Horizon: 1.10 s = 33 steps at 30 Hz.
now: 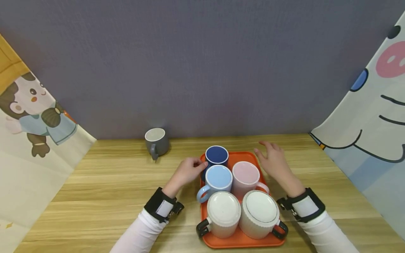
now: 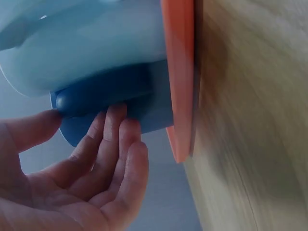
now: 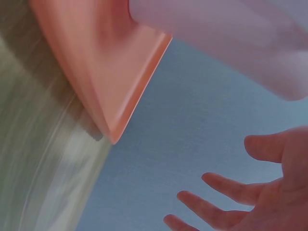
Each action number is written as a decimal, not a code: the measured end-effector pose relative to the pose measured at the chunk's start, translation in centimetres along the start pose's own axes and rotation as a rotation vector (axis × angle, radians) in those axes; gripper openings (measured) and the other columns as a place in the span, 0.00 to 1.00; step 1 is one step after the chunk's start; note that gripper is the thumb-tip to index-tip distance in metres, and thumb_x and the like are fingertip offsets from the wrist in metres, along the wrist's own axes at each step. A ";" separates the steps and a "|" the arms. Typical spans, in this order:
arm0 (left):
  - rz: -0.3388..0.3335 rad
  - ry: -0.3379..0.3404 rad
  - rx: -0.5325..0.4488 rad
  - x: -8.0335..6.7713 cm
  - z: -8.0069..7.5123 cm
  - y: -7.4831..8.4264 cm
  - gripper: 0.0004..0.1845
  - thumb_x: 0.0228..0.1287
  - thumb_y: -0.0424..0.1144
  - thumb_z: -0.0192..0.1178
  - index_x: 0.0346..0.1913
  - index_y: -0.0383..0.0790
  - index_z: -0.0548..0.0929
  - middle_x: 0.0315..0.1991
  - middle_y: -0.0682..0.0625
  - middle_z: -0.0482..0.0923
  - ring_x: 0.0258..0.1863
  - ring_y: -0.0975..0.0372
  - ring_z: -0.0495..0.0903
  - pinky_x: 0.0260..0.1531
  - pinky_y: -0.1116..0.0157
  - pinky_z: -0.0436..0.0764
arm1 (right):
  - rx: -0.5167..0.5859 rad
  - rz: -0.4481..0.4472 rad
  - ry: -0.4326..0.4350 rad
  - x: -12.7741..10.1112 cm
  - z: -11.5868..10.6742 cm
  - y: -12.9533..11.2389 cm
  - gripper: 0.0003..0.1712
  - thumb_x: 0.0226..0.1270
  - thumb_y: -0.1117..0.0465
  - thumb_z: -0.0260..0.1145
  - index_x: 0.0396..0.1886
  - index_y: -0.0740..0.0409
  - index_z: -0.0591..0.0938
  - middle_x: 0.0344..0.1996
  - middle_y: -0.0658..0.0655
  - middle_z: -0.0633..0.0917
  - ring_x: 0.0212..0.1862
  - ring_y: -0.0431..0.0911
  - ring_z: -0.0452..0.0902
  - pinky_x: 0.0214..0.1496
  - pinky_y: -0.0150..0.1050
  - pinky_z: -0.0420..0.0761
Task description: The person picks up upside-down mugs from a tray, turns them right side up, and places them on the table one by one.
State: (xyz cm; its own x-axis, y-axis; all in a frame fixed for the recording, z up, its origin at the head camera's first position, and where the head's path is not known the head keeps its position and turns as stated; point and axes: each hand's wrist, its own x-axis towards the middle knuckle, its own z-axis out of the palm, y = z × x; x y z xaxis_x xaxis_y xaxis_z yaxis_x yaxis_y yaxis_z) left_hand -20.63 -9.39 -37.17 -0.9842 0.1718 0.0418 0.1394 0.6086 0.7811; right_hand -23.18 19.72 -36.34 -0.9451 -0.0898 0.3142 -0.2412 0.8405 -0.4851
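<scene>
My left hand (image 1: pixel 189 170) is at the handle side of a navy mug (image 1: pixel 217 154) on an orange tray (image 1: pixel 234 242). In the left wrist view, its thumb and curled fingers (image 2: pixel 115 118) meet the handle of the navy mug (image 2: pixel 72 130). My right hand (image 1: pixel 274 160) hovers off the tray's far right corner, fingers spread and holding nothing. A pink mug (image 1: pixel 245 175) stands nearest to it. Right in front of the navy mug is a light blue mug (image 1: pixel 219 178). Two whitish mugs with black handles, one left (image 1: pixel 223 214) and one right (image 1: pixel 259 214), fill the near end.
Away to the left, a grey mug (image 1: pixel 157 142) stands on the wooden table (image 1: pixel 104 196) near the grey back wall (image 1: pixel 202 70). Cartoon-printed cloths hang on the left (image 1: pixel 41 112) and the right (image 1: pixel 373 116).
</scene>
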 end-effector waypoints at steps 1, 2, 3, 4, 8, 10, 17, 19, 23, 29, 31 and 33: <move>-0.014 -0.011 -0.006 0.0 0.0 0.0 0.14 0.65 0.47 0.59 0.30 0.39 0.84 0.23 0.53 0.75 0.25 0.63 0.71 0.26 0.68 0.69 | 0.001 -0.003 0.000 0.0 0.1 0.0 0.26 0.70 0.56 0.57 0.59 0.71 0.71 0.55 0.79 0.73 0.58 0.75 0.62 0.61 0.66 0.58; -0.020 -0.021 -0.012 0.0 0.0 0.0 0.15 0.65 0.47 0.58 0.30 0.39 0.84 0.22 0.53 0.75 0.25 0.63 0.71 0.26 0.68 0.69 | 0.002 -0.003 -0.002 0.1 0.1 -0.1 0.26 0.70 0.56 0.57 0.59 0.71 0.71 0.55 0.79 0.73 0.58 0.75 0.62 0.62 0.66 0.57; -0.019 -0.029 -0.019 0.0 0.0 0.0 0.16 0.66 0.47 0.58 0.30 0.38 0.84 0.22 0.53 0.74 0.25 0.62 0.71 0.26 0.68 0.69 | 0.003 -0.005 -0.004 0.1 0.2 -0.1 0.26 0.70 0.56 0.57 0.59 0.71 0.71 0.55 0.79 0.73 0.59 0.75 0.62 0.62 0.66 0.57; -0.019 -0.039 -0.030 0.0 0.0 0.0 0.16 0.66 0.47 0.57 0.31 0.38 0.84 0.22 0.53 0.74 0.25 0.62 0.71 0.26 0.68 0.69 | 0.002 -0.006 -0.006 0.2 0.2 -0.2 0.26 0.70 0.56 0.57 0.59 0.71 0.71 0.55 0.79 0.73 0.59 0.75 0.62 0.62 0.66 0.56; -0.010 -0.071 -0.078 0.0 0.1 0.0 0.17 0.67 0.46 0.57 0.30 0.35 0.84 0.22 0.53 0.71 0.25 0.63 0.70 0.25 0.69 0.68 | 0.014 -0.004 -0.021 0.2 0.3 -0.4 0.26 0.70 0.56 0.56 0.60 0.70 0.70 0.56 0.78 0.72 0.60 0.75 0.61 0.63 0.67 0.54; -0.004 -0.075 -0.096 -0.1 0.2 0.0 0.17 0.66 0.46 0.57 0.29 0.35 0.84 0.22 0.54 0.70 0.26 0.63 0.69 0.24 0.69 0.67 | 0.018 -0.006 -0.025 0.1 0.4 -0.5 0.26 0.70 0.56 0.56 0.60 0.70 0.70 0.56 0.79 0.72 0.60 0.75 0.60 0.63 0.67 0.53; -0.079 -0.085 -0.290 0.1 0.7 -0.5 0.14 0.64 0.41 0.61 0.32 0.31 0.83 0.24 0.52 0.74 0.25 0.62 0.72 0.27 0.65 0.75 | 0.029 -0.033 -0.012 -0.1 0.7 -0.6 0.25 0.69 0.58 0.57 0.59 0.71 0.71 0.55 0.79 0.72 0.59 0.75 0.61 0.63 0.68 0.52; -0.103 -0.078 -0.331 0.1 0.9 -0.6 0.13 0.63 0.40 0.62 0.32 0.30 0.83 0.24 0.52 0.74 0.25 0.61 0.73 0.28 0.64 0.77 | 0.033 -0.030 -0.013 -0.1 0.8 -0.6 0.25 0.69 0.58 0.57 0.59 0.71 0.71 0.55 0.79 0.71 0.59 0.75 0.61 0.63 0.68 0.52; -0.103 -0.055 -0.315 0.2 0.9 -0.5 0.13 0.62 0.40 0.63 0.32 0.30 0.84 0.23 0.54 0.73 0.24 0.62 0.72 0.25 0.68 0.73 | 0.031 -0.031 -0.014 -0.1 0.7 -0.6 0.25 0.69 0.57 0.57 0.59 0.71 0.71 0.55 0.79 0.71 0.59 0.75 0.61 0.64 0.68 0.51; -0.083 -0.011 -0.252 -0.1 0.9 0.1 0.13 0.64 0.39 0.61 0.29 0.31 0.83 0.21 0.53 0.71 0.23 0.65 0.68 0.23 0.70 0.67 | 0.030 -0.027 -0.028 -0.1 0.5 -0.6 0.26 0.69 0.58 0.57 0.59 0.71 0.70 0.56 0.80 0.71 0.60 0.76 0.60 0.62 0.68 0.54; -0.077 0.003 -0.236 -0.2 1.0 0.1 0.13 0.64 0.39 0.61 0.29 0.31 0.83 0.21 0.53 0.72 0.23 0.65 0.69 0.24 0.70 0.67 | 0.031 -0.017 -0.036 -0.1 0.5 -0.6 0.26 0.70 0.57 0.57 0.60 0.71 0.70 0.57 0.80 0.70 0.60 0.76 0.59 0.62 0.68 0.54; -0.078 0.014 -0.235 -0.2 1.1 0.1 0.12 0.63 0.39 0.61 0.29 0.31 0.83 0.21 0.53 0.73 0.24 0.64 0.69 0.25 0.70 0.68 | 0.033 -0.011 -0.041 -0.1 0.5 -0.6 0.26 0.70 0.57 0.57 0.60 0.71 0.70 0.57 0.80 0.70 0.60 0.76 0.59 0.63 0.69 0.53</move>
State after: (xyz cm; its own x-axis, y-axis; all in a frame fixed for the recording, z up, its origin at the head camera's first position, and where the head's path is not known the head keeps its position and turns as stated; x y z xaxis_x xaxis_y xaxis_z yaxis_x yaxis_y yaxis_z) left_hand -20.32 -8.50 -37.73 -0.9927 0.1193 -0.0167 0.0355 0.4224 0.9057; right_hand -23.01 19.00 -36.49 -0.9503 -0.1214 0.2868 -0.2583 0.8216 -0.5082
